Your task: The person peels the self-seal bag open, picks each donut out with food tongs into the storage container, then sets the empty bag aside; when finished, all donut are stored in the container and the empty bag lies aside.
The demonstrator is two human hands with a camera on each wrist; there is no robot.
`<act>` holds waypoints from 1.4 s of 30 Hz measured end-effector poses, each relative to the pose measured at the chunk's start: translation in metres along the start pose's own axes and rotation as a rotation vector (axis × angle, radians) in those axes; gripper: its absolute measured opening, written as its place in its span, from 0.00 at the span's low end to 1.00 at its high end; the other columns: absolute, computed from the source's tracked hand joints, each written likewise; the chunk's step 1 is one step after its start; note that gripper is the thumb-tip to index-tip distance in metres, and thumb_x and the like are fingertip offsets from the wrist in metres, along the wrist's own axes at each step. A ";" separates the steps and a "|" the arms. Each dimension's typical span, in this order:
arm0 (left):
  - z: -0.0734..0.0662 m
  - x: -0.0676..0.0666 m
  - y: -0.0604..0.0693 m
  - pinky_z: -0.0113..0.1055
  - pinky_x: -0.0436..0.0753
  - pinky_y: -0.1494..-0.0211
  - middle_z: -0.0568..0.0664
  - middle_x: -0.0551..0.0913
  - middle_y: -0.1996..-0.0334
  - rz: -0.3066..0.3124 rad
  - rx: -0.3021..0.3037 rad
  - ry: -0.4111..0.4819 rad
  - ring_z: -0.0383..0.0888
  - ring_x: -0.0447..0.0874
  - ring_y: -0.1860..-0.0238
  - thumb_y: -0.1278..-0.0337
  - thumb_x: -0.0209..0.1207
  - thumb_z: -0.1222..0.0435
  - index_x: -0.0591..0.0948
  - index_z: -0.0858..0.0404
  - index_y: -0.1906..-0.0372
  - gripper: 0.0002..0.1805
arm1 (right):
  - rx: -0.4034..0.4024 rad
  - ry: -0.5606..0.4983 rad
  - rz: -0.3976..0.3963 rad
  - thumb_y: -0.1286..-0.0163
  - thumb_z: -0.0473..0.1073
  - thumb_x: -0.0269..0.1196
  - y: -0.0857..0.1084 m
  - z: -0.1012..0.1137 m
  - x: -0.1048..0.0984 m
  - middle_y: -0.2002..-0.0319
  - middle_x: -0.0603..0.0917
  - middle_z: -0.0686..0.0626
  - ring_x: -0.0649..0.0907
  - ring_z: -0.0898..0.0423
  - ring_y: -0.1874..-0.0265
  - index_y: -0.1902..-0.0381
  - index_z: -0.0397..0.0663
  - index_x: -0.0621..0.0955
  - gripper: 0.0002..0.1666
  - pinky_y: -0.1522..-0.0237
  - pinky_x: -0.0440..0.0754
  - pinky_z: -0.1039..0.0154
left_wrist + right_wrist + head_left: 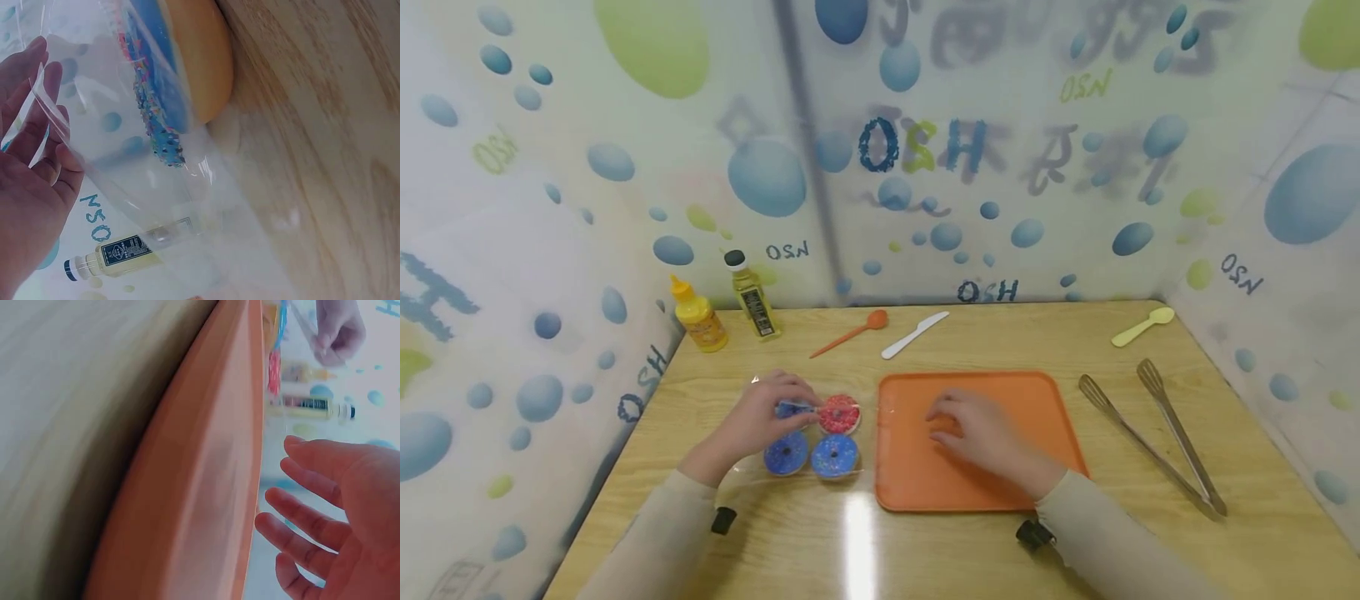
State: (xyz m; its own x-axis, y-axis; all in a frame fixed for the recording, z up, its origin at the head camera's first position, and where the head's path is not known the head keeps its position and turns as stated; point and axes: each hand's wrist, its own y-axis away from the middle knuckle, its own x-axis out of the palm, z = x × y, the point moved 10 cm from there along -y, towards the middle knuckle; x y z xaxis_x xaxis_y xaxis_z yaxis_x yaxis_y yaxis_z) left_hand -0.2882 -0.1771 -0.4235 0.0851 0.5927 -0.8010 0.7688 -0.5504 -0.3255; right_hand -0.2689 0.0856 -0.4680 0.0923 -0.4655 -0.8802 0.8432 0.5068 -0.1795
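Note:
My left hand [771,410] pinches the edge of a clear plastic film [112,181], which appears to lie over or around several toy donuts. One donut has red sprinkled icing [839,415]; two blue-iced donuts, a left one [786,454] and a right one [835,456], sit nearer me. Another blue donut [792,408] is partly hidden under the left fingers. Above the orange tray [910,492] hovers my right hand [976,432], fingers loosely bent and holding nothing. In the right wrist view its fingertips [275,522] stay apart from the tray.
A yellow squeeze bottle [702,321] and an oil bottle [754,300] stand at the back left. Behind the tray lie an orange spoon [850,333] and a white knife [914,335]. Metal tongs [1172,442] and a pale green spoon [1142,327] lie on the right.

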 end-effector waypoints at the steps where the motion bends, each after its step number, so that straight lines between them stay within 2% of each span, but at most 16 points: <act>1: 0.000 -0.001 0.000 0.44 0.82 0.53 0.38 0.88 0.60 -0.002 0.000 -0.003 0.40 0.80 0.54 0.44 0.75 0.64 0.91 0.54 0.58 0.09 | 0.010 0.001 -0.010 0.33 0.48 0.73 0.004 -0.006 -0.005 0.54 0.85 0.58 0.85 0.56 0.55 0.53 0.55 0.88 0.12 0.50 0.85 0.54; 7: -0.001 -0.002 0.001 0.45 0.82 0.54 0.39 0.89 0.60 -0.014 0.001 -0.007 0.40 0.80 0.54 0.44 0.75 0.64 0.91 0.54 0.58 0.09 | 0.068 0.022 -0.085 0.34 0.45 0.74 0.036 -0.043 -0.035 0.53 0.87 0.56 0.86 0.54 0.55 0.53 0.54 0.88 0.12 0.52 0.85 0.52; 18: -0.001 -0.002 0.000 0.45 0.80 0.55 0.40 0.89 0.59 -0.007 -0.021 -0.004 0.46 0.81 0.55 0.42 0.73 0.63 0.91 0.54 0.57 0.08 | 0.160 0.188 -0.207 0.38 0.44 0.77 0.092 -0.091 -0.097 0.49 0.87 0.46 0.88 0.46 0.57 0.49 0.49 0.87 0.20 0.57 0.86 0.46; 21: -0.001 -0.002 0.001 0.44 0.79 0.56 0.40 0.89 0.59 -0.009 -0.022 -0.009 0.46 0.81 0.56 0.42 0.74 0.63 0.91 0.54 0.57 0.08 | 0.177 0.217 -0.248 0.40 0.43 0.77 0.106 -0.104 -0.112 0.49 0.87 0.42 0.88 0.41 0.57 0.49 0.48 0.87 0.21 0.57 0.85 0.42; 25: 0.000 0.000 0.001 0.44 0.80 0.56 0.39 0.89 0.59 -0.005 -0.029 -0.013 0.45 0.81 0.56 0.43 0.74 0.63 0.91 0.54 0.57 0.09 | 0.239 0.240 -0.268 0.39 0.44 0.77 0.126 -0.124 -0.128 0.49 0.86 0.38 0.86 0.36 0.54 0.47 0.47 0.85 0.23 0.56 0.82 0.36; 29: 0.001 0.002 0.000 0.45 0.80 0.54 0.38 0.88 0.58 -0.002 -0.034 -0.012 0.42 0.80 0.55 0.41 0.73 0.62 0.91 0.53 0.56 0.09 | 0.301 0.270 -0.280 0.40 0.47 0.78 0.146 -0.145 -0.138 0.47 0.84 0.34 0.83 0.31 0.50 0.44 0.44 0.83 0.28 0.53 0.79 0.32; 33: -0.001 0.001 -0.002 0.45 0.80 0.54 0.39 0.88 0.58 -0.004 -0.034 -0.017 0.42 0.79 0.55 0.42 0.74 0.63 0.91 0.53 0.57 0.09 | 0.315 0.307 -0.282 0.46 0.50 0.80 0.161 -0.159 -0.144 0.45 0.81 0.32 0.82 0.29 0.52 0.40 0.44 0.81 0.38 0.55 0.78 0.31; 37: 0.000 0.002 -0.003 0.45 0.80 0.53 0.39 0.88 0.58 0.003 -0.041 -0.026 0.42 0.79 0.54 0.43 0.74 0.64 0.91 0.53 0.57 0.09 | 0.327 0.342 -0.254 0.49 0.52 0.82 0.170 -0.170 -0.143 0.43 0.79 0.29 0.80 0.27 0.50 0.36 0.40 0.78 0.45 0.54 0.78 0.30; 42: 0.002 0.003 -0.002 0.47 0.80 0.53 0.39 0.88 0.58 -0.003 -0.059 -0.025 0.42 0.79 0.54 0.45 0.75 0.65 0.91 0.53 0.58 0.09 | 0.399 0.347 -0.174 0.47 0.60 0.80 0.183 -0.186 -0.136 0.40 0.74 0.25 0.77 0.24 0.48 0.32 0.34 0.73 0.54 0.51 0.75 0.28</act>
State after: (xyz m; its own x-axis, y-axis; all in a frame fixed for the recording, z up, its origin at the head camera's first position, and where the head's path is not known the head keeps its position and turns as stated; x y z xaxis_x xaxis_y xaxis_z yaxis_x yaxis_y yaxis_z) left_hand -0.2911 -0.1755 -0.4260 0.0676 0.5785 -0.8129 0.8053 -0.5126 -0.2979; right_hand -0.2256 0.3769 -0.4632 -0.1894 -0.2178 -0.9574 0.9718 0.0980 -0.2145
